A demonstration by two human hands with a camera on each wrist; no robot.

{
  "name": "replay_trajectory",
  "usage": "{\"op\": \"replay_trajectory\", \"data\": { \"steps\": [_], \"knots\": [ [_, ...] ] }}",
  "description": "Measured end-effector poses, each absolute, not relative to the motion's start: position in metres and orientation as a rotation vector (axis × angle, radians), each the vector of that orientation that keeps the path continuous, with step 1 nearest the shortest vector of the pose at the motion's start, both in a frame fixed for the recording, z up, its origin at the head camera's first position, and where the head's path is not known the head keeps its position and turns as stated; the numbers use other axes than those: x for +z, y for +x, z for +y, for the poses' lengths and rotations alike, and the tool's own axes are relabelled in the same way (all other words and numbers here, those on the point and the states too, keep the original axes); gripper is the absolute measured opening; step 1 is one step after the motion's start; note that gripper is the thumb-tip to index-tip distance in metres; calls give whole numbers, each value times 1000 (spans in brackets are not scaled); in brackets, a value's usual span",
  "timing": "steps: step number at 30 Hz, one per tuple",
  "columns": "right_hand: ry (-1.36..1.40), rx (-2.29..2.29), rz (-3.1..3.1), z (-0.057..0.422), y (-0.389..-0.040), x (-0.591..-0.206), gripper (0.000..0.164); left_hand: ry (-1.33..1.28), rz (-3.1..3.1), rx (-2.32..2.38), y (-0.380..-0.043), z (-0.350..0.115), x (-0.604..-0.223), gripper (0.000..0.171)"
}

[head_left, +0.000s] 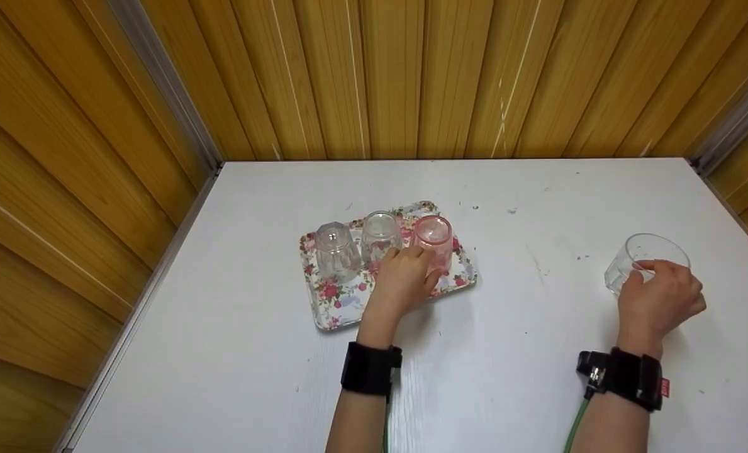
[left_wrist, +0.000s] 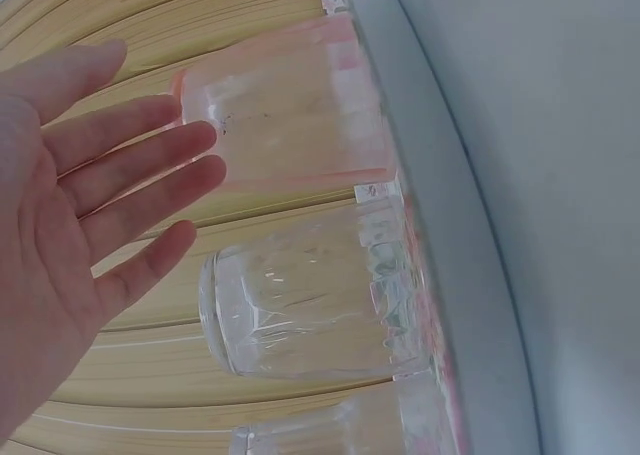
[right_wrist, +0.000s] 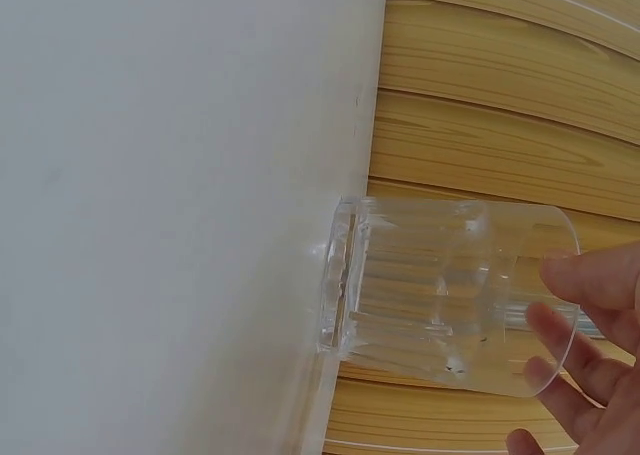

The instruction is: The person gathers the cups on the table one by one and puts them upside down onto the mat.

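Note:
In the head view, a flowered tray bears three upside-down glasses: a clear glass on the left, another clear glass in the middle and a pink glass on the right. My left hand is at the front of the pink glass. Its fingers are spread and fairly straight beside the pink glass in the left wrist view, with nothing in the palm. Far to the right, my right hand pinches the rim of a clear glass tumbler, which stands mouth up on the table.
The white table runs back to a wood-panelled wall, with another panelled wall on the left. Black straps sit on both wrists, and a green cable trails from the right one.

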State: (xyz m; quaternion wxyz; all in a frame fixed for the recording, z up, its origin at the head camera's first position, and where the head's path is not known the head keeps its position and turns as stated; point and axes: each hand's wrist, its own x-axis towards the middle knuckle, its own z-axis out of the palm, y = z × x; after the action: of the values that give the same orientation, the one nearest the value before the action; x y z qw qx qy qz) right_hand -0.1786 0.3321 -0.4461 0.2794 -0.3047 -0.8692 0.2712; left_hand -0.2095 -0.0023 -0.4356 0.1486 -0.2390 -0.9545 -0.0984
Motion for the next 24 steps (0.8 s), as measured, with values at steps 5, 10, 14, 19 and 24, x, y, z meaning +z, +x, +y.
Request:
{"op": "replay_trajectory", "data": {
  "steps": [5,10,14,19,24],
  "knots": [
    [-813,734,-2341,331,-180,-445,25,-700,-2739,-274,-210,-2,-435,30],
    [-773,730,-2329,329,-180,-445,24,-711,-2733,-265,-209,-2,-435,29],
    [-762,741,-2335,327,-180,-444,25,-713,-2750,-259,-209,-2,-434,29],
    [-720,775,-2305,324,-179,-442,24,-724,-2757,-268,-208,-2,-434,28],
    [-693,807,-2284,321,-180,-438,22,-732,-2745,-274,-208,-2,-434,27]
  ]
}}
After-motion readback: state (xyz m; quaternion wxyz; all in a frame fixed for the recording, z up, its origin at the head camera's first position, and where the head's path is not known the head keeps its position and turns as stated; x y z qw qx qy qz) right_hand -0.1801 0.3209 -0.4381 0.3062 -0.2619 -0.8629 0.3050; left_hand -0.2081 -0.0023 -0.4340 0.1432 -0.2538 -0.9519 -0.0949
